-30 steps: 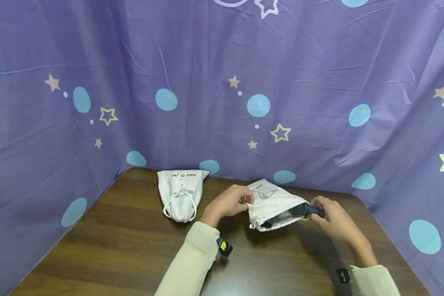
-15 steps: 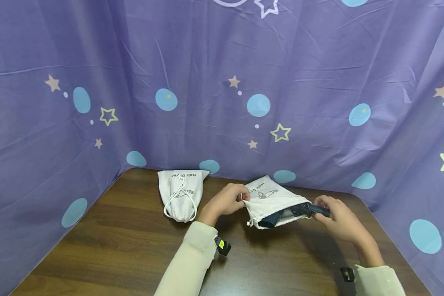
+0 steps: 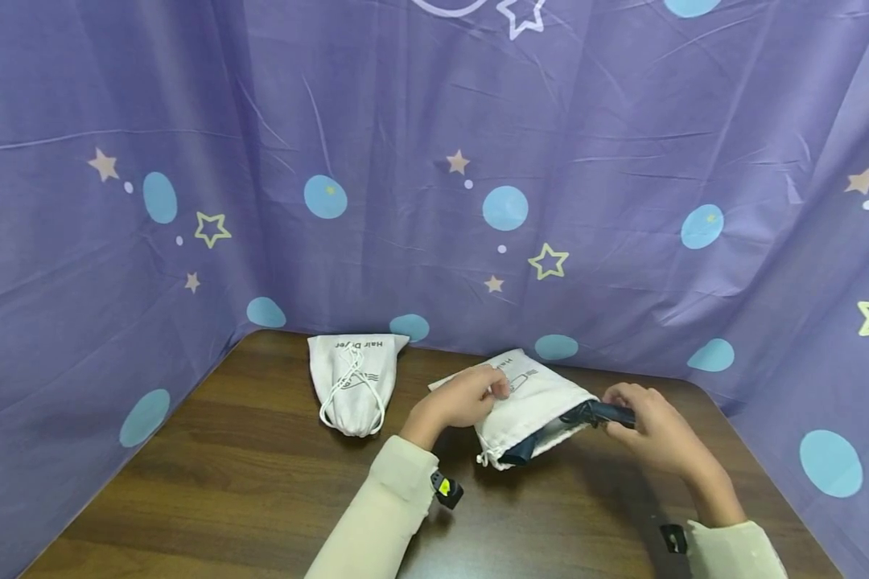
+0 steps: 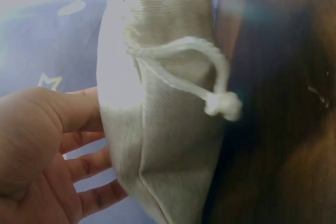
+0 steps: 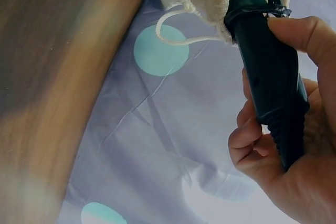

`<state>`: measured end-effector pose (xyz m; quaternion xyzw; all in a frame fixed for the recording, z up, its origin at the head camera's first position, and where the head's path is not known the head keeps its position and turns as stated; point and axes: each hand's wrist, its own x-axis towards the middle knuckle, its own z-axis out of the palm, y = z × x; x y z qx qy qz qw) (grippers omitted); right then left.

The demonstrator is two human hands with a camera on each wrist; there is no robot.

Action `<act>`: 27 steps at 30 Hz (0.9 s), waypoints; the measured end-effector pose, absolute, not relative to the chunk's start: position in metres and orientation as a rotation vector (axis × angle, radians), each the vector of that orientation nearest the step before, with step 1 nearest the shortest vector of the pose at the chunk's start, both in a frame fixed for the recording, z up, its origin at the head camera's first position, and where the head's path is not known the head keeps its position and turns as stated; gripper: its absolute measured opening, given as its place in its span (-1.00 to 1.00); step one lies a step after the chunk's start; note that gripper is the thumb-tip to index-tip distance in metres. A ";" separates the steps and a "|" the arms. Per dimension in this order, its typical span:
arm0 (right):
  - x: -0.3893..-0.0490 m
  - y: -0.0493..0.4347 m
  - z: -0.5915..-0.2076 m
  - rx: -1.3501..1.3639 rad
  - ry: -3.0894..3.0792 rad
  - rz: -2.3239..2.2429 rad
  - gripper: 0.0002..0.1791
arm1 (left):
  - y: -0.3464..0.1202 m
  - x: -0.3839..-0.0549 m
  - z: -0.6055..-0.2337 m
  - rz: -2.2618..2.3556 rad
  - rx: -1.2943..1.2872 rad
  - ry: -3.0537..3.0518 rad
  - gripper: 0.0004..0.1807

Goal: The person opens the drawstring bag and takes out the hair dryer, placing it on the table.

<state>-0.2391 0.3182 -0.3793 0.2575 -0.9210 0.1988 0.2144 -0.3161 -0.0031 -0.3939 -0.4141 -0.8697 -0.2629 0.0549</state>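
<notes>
A white drawstring bag printed with a hair dryer picture is tilted, its mouth toward the front. Dark teal parts of a hair dryer show in the opening. My right hand grips the dark ribbed handle, which sticks out of the mouth, black cord looped around its upper part. Against the bag's printed face lies my left hand; in the left wrist view its fingers look fairly straight, their tips hidden behind the cloth. A knotted white drawstring hangs off the bag's side.
Another white drawstring bag, cinched closed and printed "Hair Dryer", lies on the brown wooden table at the back left. A purple curtain with stars and blue ovals hangs along the table's back and sides.
My left hand has left the rim of the bag's mouth and shifted onto its printed face. The bag has turned slightly and moved left. My right hand keeps hold of the handle.
</notes>
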 end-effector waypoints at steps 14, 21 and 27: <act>-0.233 0.310 -0.378 0.765 -2.489 0.443 -0.58 | 0.015 -0.311 -0.396 -0.722 -1.180 -2.524 -0.61; -0.235 0.311 -0.380 0.794 -2.444 0.431 -0.56 | 0.015 -0.309 -0.398 -0.633 -1.113 -2.558 -0.54; -0.239 0.313 -0.383 0.821 -2.428 0.440 -0.55 | 0.014 -0.312 -0.397 -0.639 -1.025 -2.504 -0.81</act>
